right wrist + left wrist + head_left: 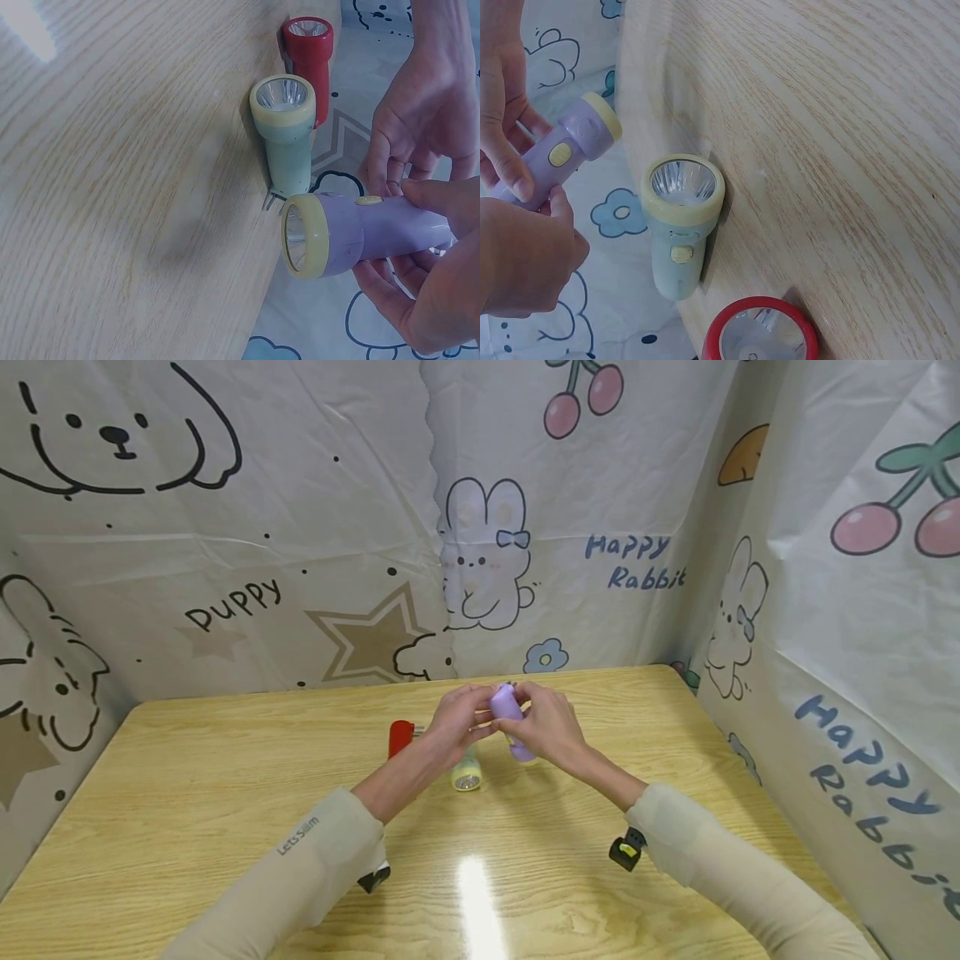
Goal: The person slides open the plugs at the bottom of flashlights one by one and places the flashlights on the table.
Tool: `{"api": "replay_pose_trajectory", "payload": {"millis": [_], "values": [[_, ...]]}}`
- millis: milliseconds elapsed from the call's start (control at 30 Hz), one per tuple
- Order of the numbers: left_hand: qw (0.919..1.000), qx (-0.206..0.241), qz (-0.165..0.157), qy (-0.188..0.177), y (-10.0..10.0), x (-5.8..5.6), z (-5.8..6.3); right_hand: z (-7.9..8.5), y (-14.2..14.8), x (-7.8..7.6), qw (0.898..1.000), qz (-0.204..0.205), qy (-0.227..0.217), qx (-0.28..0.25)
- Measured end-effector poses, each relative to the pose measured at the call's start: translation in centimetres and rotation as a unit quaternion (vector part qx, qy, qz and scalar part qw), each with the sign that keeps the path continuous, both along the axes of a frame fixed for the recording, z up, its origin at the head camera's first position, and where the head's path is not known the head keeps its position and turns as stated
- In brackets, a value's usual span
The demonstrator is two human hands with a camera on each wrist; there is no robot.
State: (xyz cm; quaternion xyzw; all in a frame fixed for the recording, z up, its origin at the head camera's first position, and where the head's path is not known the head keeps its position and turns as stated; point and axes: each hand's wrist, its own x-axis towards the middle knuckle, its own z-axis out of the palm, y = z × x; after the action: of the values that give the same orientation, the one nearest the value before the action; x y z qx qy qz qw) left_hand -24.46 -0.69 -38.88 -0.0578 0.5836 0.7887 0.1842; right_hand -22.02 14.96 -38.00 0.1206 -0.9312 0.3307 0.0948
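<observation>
My right hand (551,722) grips the body of a purple flashlight (386,229), which has a yellow lens ring and a yellow switch. Its lens end tilts down towards the table; the tail, with small prongs, points up and away in the head view. Beside that tail is my left hand (453,718), its fingertips touching or very near the purple body; part of them is hidden behind it. A pale green flashlight (679,240) with a yellow ring lies on the table, lens towards me. To its left lies a red flashlight (401,737), partly covered by my left forearm in the head view.
The wooden table (225,827) carries the flashlights near its far edge. Cloth with printed cartoon figures (360,527) hangs behind and at both sides. Metal prongs (274,199) stick out at the tail of the green flashlight.
</observation>
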Motion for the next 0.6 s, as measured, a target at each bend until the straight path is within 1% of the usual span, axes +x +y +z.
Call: {"api": "replay_pose_trajectory", "payload": {"millis": [267,600], "values": [[1.0000,-0.005,-0.006,-0.001,-0.12,-0.07,-0.16,-0.15,-0.09,0.09,1.000,0.002,0.003,0.006],[0.9999,-0.007,-0.004,-0.006,-0.08,-0.08,-0.10,-0.35,-0.09,0.03,1.000,0.002,0.003,0.010]]}}
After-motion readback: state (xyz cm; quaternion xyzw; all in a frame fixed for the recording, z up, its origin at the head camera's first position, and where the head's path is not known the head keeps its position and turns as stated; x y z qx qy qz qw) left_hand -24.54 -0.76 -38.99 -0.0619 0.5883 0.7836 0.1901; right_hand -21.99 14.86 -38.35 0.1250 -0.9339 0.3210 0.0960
